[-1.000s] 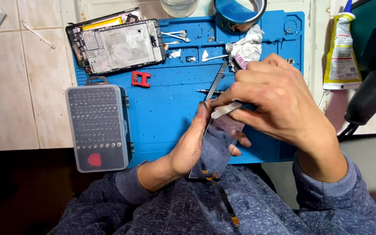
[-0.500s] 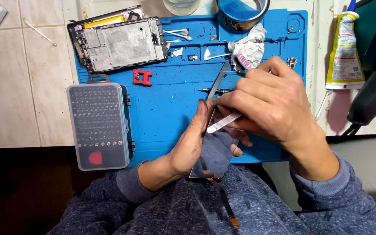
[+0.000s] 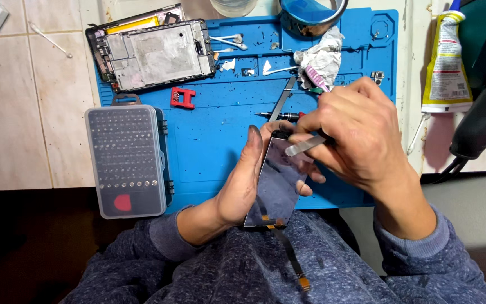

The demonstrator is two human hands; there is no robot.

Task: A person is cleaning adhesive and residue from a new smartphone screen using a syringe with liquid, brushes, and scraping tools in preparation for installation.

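1. Left hand [image 3: 243, 191] cradles the dark glossy rectangular phone screen panel [image 3: 277, 188] from the side, thumb along its left edge, fingers under the right edge. Grip clenched on the panel, which is held tilted above the near edge of the blue silicone repair mat [image 3: 215, 135], over the lap.
2. Right hand [image 3: 355, 135] pinches a thin flat silver metal blade tool [image 3: 305, 146], tip at the panel's top right edge. Grip closed on the tool.
3. Thin orange-tipped flex ribbon [image 3: 291, 256] hangs free from the panel's bottom edge over the sweater.
4. My read: this is edge scraping or prying. Keep the blade near flat, light pressure, short strokes; glass likely chips if levered.
5. Support right behind the contact point and keep the ribbon from snagging.
6. Nearby on the table: grey clear-lidded bit case [image 3: 127, 160], opened phone frame [image 3: 153, 53], small red plastic clip [image 3: 183, 97], crumpled white tissue [image 3: 322, 56], yellow glue tube [image 3: 445, 62].
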